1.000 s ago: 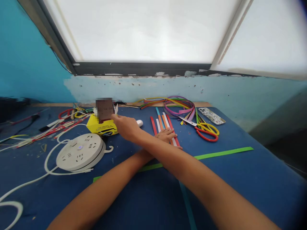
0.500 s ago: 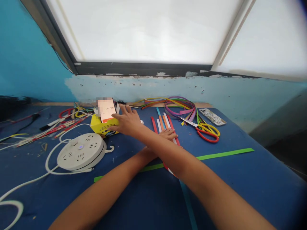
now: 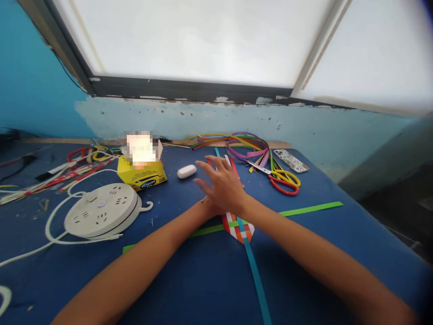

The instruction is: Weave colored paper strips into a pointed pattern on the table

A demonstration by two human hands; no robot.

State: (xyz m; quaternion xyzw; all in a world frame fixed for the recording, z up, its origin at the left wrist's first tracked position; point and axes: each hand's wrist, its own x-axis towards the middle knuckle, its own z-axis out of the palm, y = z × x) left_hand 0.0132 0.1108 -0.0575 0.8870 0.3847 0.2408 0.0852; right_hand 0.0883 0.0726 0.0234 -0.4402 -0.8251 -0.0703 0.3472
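Note:
My right hand (image 3: 223,185) hovers over my left hand, its fingers spread and holding nothing. My left hand (image 3: 210,206) is mostly hidden beneath it; the little that shows lies flat on the paper strips. These red, white and orange strips (image 3: 232,231) are woven together at their near end. A long green strip (image 3: 311,210) crosses through the weave from left to right. One blue strip (image 3: 255,271) runs through it toward me. Their far ends show beyond my right hand. My forearms cross at the wrists.
On the left lie a round white power strip (image 3: 101,210) with cables and a yellow box (image 3: 142,174) carrying a lit phone. A white earbud case (image 3: 186,171) is near it. Red-yellow scissors (image 3: 284,183), coiled colored strips (image 3: 250,146) and a patterned phone (image 3: 291,161) lie right.
My right hand has drawn back from the lit phone on the yellow box and moved right, over my left hand. The earbud case and woven end are now uncovered. The view has shifted slightly.

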